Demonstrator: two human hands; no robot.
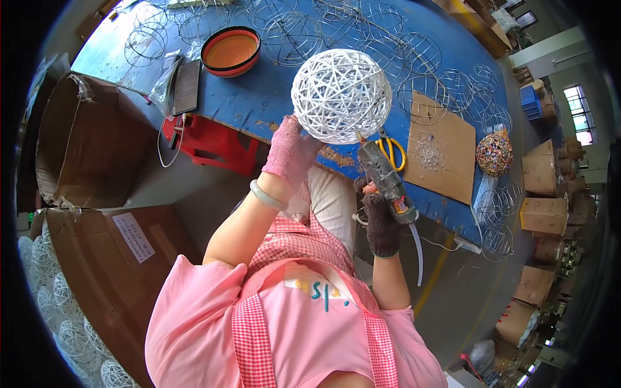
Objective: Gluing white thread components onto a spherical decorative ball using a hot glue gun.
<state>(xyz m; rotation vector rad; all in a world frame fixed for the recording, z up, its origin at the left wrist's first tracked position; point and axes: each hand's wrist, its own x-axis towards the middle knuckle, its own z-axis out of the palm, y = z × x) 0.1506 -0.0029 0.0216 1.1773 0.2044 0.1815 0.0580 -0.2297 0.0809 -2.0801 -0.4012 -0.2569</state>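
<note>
A white openwork ball (341, 96) of wound strands is held up at the near edge of the blue table. My left hand (292, 150), in a pink glove, grips it from below left, and some fingers are hidden behind it. In a dark glove, my right hand (384, 226) is wrapped round a grimy glue gun (383, 174). The gun's nozzle points up at the ball's lower right side; whether it touches, I cannot tell. A pale glue stick (417, 255) sticks out of its back end. Yellow-handled scissors (393, 154) lie just beyond the gun.
Wire frames (291, 32) cover the table's far side. An orange bowl (231, 52) and a phone (186, 86) lie at left; a cardboard sheet (446, 145) and a multicoloured ball (494, 155) at right. A red stool (217, 145) and cardboard boxes (97, 139) stand left.
</note>
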